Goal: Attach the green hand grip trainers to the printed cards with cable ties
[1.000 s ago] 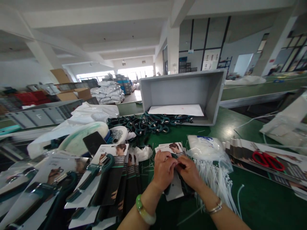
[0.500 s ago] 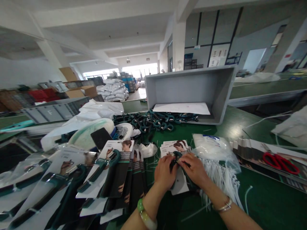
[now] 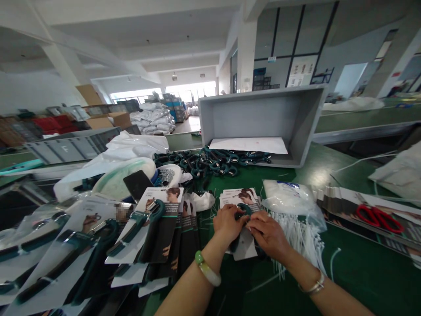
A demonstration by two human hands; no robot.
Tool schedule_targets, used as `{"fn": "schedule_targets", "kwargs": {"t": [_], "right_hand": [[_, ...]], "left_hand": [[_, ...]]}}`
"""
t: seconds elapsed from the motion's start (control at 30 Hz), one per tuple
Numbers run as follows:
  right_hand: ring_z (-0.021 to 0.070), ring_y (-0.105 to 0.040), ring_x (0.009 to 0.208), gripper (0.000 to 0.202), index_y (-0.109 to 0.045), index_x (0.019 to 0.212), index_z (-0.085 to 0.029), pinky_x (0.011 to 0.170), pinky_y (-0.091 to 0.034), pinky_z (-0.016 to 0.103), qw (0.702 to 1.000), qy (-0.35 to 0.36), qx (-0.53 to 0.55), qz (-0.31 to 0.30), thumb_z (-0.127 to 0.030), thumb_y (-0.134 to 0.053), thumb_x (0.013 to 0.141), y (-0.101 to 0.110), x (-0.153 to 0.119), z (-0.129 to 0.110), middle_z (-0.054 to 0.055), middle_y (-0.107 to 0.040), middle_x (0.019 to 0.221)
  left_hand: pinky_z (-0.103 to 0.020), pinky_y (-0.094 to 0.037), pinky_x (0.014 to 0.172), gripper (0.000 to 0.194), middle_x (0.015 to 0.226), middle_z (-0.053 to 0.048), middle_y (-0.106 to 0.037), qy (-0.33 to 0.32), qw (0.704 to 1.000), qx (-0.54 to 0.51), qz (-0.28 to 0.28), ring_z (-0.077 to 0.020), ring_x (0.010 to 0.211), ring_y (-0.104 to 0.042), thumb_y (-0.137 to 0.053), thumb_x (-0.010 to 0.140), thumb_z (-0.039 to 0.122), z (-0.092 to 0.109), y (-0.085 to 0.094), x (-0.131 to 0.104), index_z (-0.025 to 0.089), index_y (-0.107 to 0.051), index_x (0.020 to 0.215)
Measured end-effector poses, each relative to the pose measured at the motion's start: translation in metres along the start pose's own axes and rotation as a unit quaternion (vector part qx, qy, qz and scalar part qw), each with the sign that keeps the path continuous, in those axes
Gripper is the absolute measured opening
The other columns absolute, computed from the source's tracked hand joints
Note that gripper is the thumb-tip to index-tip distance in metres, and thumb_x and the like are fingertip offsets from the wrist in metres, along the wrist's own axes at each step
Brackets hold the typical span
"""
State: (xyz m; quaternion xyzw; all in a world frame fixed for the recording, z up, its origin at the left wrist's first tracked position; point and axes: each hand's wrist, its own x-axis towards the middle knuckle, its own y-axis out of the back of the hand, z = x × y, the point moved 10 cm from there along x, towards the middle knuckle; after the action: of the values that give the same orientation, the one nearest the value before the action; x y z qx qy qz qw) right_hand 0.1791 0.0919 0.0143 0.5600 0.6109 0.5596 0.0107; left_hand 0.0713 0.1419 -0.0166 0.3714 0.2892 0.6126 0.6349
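Reading "GRIP", a card (image 3: 172,213) lies left; hands (image 3: 226,223) (image 3: 270,233) touch a green handgrip (image 3: 244,209).

Well back, we see white sacks (image 3: 153,120) piled up; to their left, we have an open cardboard box (image 3: 99,123), and nearer us stands a ribbed grey crate (image 3: 77,148).

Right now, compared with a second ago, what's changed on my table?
Your left hand has eased left, so more of the green grip tool shows between it and your right hand. No new grasp or release is clear. The red scissors and grey crate stayed put.
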Motion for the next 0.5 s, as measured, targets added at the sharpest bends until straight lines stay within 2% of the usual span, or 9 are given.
{"fn": "schedule_targets", "kwargs": {"t": [0.13, 0.23, 0.3, 0.33, 0.4, 0.5], "right_hand": [[0.0180, -0.053, 0.080, 0.020, -0.061, 0.074, -0.019, 0.070, -0.044, 0.031, 0.998, -0.002, -0.003, -0.062, -0.018, -0.044, 0.083, -0.003, 0.003, -0.006, 0.006, -0.057, 0.082], [0.0199, -0.053, 0.091, 0.016, -0.060, 0.089, -0.020, 0.079, -0.044, 0.034, 0.992, -0.019, -0.007, -0.127, -0.021, -0.047, 0.081, 0.000, -0.001, -0.008, 0.008, -0.058, 0.096], [0.0225, -0.052, 0.099, 0.031, -0.055, 0.105, -0.020, 0.085, -0.042, 0.037, 0.987, -0.038, -0.014, -0.153, -0.025, -0.055, 0.074, 0.007, -0.008, -0.007, 0.010, -0.056, 0.107], [0.0235, -0.052, 0.099, 0.040, -0.052, 0.109, -0.019, 0.084, -0.042, 0.037, 0.984, -0.052, -0.021, -0.166, -0.025, -0.058, 0.070, 0.010, -0.013, -0.006, 0.010, -0.056, 0.107], [0.0224, -0.056, 0.088, 0.039, -0.052, 0.106, -0.018, 0.076, -0.045, 0.035, 0.977, -0.089, -0.034, -0.193, -0.024, -0.057, 0.068, 0.010, -0.023, -0.003, 0.009, -0.060, 0.097], [0.0171, -0.056, 0.069, 0.023, -0.052, 0.093, -0.018, 0.063, -0.044, 0.029, 0.969, -0.133, -0.033, -0.205, -0.019, -0.051, 0.070, 0.007, -0.033, -0.002, 0.004, -0.059, 0.078]], "left_hand": [[-0.037, -0.044, 0.075, 0.022, 0.105, -0.003, -0.062, -0.026, 0.999, 0.006, 0.040, -0.0263, 0.094, -0.056, -0.057, 0.075, 0.044, 0.007, 0.002, -0.001, 0.029, -0.068, 0.087], [-0.041, -0.043, 0.079, 0.020, 0.112, -0.006, -0.058, -0.048, 0.994, -0.019, 0.096, -0.0270, 0.098, -0.054, -0.057, 0.076, 0.039, 0.010, 0.014, -0.008, 0.027, -0.068, 0.088], [-0.045, -0.039, 0.086, 0.015, 0.116, -0.006, -0.055, -0.080, 0.986, -0.031, 0.141, -0.0262, 0.103, -0.050, -0.057, 0.077, 0.034, 0.014, 0.027, -0.021, 0.026, -0.067, 0.086], [-0.048, -0.036, 0.090, 0.012, 0.116, -0.005, -0.054, -0.106, 0.983, -0.028, 0.145, -0.0261, 0.106, -0.049, -0.058, 0.076, 0.031, 0.019, 0.030, -0.029, 0.027, -0.067, 0.082], [-0.057, -0.025, 0.097, 0.008, 0.117, -0.002, -0.054, -0.167, 0.981, -0.007, 0.101, -0.0280, 0.109, -0.046, -0.062, 0.070, 0.026, 0.030, 0.025, -0.045, 0.028, -0.067, 0.075], [-0.067, -0.014, 0.096, 0.020, 0.120, -0.003, -0.051, -0.202, 0.979, 0.020, 0.017, -0.0326, 0.113, -0.042, -0.067, 0.061, 0.023, 0.034, 0.010, -0.062, 0.030, -0.067, 0.079]]}}
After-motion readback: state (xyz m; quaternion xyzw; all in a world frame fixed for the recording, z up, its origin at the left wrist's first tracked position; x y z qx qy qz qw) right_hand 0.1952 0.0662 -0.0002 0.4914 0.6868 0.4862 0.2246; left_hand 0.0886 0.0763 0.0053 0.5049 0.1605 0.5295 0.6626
